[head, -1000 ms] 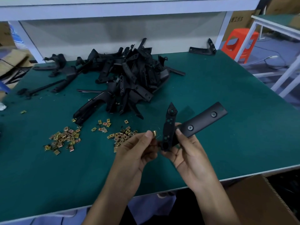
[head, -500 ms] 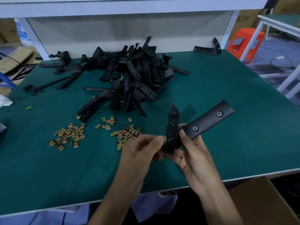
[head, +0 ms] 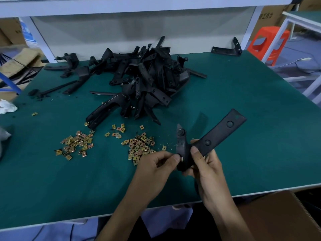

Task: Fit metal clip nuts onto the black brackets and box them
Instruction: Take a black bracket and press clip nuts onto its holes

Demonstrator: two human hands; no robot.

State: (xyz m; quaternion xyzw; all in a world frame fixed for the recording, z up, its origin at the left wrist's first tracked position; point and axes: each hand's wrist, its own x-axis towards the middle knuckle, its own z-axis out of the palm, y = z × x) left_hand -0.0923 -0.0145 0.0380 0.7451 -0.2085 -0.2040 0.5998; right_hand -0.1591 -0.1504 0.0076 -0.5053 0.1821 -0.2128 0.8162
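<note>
Above the near edge of the table (head: 260,145), the right hand (head: 210,173) grips the bracket (head: 218,133) at its bend, long arm pointing up-right. The left hand (head: 156,165) pinches a clip nut (head: 181,159) against the bend's left side.

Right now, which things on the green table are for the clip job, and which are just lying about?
For the job: black L-shaped plastic bracket in the right hand; small metal clip nut pinched by the left hand; scattered gold metal clip nuts; heap of black plastic brackets; brown cardboard box.
Just lying about: crumpled white paper; orange plastic stool.
</note>
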